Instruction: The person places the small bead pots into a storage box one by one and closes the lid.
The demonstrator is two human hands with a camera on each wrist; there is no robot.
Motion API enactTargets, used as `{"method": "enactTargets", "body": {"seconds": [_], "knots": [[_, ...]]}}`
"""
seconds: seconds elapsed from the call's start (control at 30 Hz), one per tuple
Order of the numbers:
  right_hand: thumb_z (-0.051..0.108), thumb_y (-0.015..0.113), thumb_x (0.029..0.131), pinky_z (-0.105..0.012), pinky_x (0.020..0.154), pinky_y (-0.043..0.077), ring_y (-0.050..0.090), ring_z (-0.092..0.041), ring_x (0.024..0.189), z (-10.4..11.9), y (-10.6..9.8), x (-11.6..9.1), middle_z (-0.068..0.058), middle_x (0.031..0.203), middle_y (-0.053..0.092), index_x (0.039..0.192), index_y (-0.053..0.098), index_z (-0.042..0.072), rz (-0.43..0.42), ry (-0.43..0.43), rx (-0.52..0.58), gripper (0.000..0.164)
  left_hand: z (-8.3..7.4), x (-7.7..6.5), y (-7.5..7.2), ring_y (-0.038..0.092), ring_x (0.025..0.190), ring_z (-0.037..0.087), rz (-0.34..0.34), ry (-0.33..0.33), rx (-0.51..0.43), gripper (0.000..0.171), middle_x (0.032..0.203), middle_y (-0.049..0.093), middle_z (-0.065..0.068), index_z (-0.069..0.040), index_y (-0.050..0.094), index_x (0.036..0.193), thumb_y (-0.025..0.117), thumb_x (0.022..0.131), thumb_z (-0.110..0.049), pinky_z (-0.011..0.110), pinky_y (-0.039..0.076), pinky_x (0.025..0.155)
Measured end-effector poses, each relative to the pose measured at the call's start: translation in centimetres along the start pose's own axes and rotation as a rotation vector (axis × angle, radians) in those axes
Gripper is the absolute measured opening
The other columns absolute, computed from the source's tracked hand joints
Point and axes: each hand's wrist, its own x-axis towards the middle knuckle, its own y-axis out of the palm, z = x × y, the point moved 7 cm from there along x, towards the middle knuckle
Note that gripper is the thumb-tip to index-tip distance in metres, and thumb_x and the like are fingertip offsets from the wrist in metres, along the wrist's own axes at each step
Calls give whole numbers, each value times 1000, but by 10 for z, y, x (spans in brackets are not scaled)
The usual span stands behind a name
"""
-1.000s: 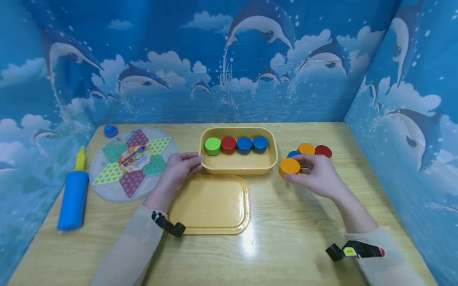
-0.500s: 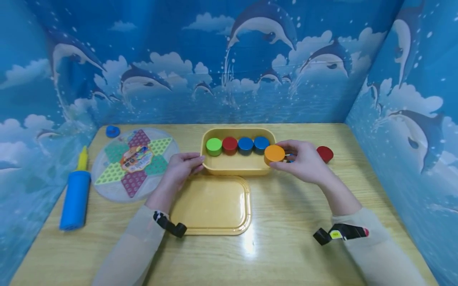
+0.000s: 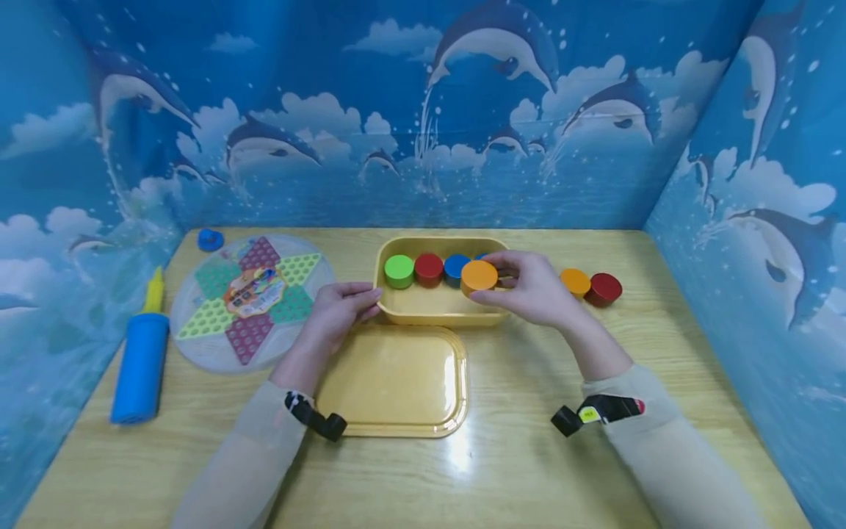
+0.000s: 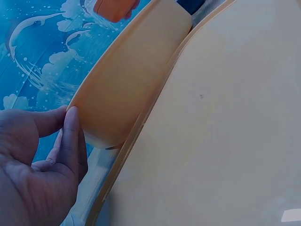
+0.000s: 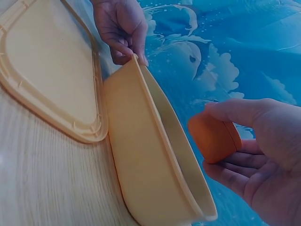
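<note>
A pale yellow plastic box point(image 3: 429, 319) stands at the middle of the table. My left hand point(image 3: 340, 312) pinches its left rim between thumb and fingers; the left wrist view shows this grip on the rim point(image 4: 75, 101) closely. My right hand point(image 3: 532, 288) holds an orange round tub point(image 3: 479, 276) over the right part of the box. A seam near one end of the orange tub point(image 5: 214, 136) shows in the right wrist view. Inside the box, along its back wall, sit a green tub point(image 3: 399, 271), a red tub point(image 3: 428, 270) and two blue tubs point(image 3: 456, 270), one mostly hidden.
The yellow lid point(image 3: 396, 382) lies flat in front of the box. Right of it stand another orange tub point(image 3: 575, 282) and a dark red tub point(image 3: 604, 289). At the left are a star-patterned game board point(image 3: 254, 301), a blue pump point(image 3: 140, 367) and a small blue piece point(image 3: 210, 239).
My right hand has carried the orange tub leftward, from beside the box to above its inside. The left hand keeps its grip on the rim.
</note>
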Motion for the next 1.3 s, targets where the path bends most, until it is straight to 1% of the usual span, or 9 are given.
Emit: {"method": "enactTargets", "body": {"seconds": [0.23,0.47,0.67,0.8,0.9,1.03,1.17,1.3], "knots": [[22,90,89,-45,99,62,68,-29,115,7,13,15,-14,130,68,140,63,-1,54,-14,31,63,-2,-1,0,73,85,11,-3,-17,10,42,122,63,18,12,59,138,73,101,-2,23,64,85],[23,90,89,-40,95,62,68,-23,107,16,31,30,-8,124,70,137,66,2,100,-56,10,58,-2,-1,0,72,85,11,-3,-13,15,41,123,63,19,11,60,137,73,101,-2,23,64,85],[28,90,88,-37,94,63,68,-20,107,18,48,42,-6,124,71,139,66,3,141,-64,-34,61,0,0,0,72,84,10,0,-6,15,42,123,63,19,12,60,138,73,100,-2,23,64,84],[30,91,88,-36,94,62,67,-18,109,18,58,50,-4,125,70,138,67,5,173,-68,-31,61,0,1,-1,72,83,10,-3,-5,18,41,123,63,19,11,60,137,74,100,-3,23,64,84],[28,91,88,-36,94,62,66,-19,109,19,66,56,-4,124,70,136,68,5,205,-85,-30,58,0,1,-1,73,83,10,-8,-10,22,41,124,63,20,10,61,137,74,101,-4,23,64,84],[24,91,88,-36,94,61,67,-20,108,20,77,65,-6,124,70,137,67,2,248,-99,-36,58,0,1,-1,73,88,11,-6,-8,32,42,126,63,21,10,60,139,73,101,-5,24,64,84],[26,90,89,-34,94,61,67,-19,106,19,88,72,-7,126,70,140,64,-1,283,-89,-66,64,0,1,-1,73,91,13,0,-5,31,41,129,63,22,10,60,139,72,102,-4,24,64,85],[24,89,90,-34,96,61,67,-21,109,19,97,76,-9,128,69,142,62,-2,313,-81,-82,64,0,1,-1,73,91,13,6,-5,29,41,130,62,23,11,61,137,73,102,-5,25,64,85]]}}
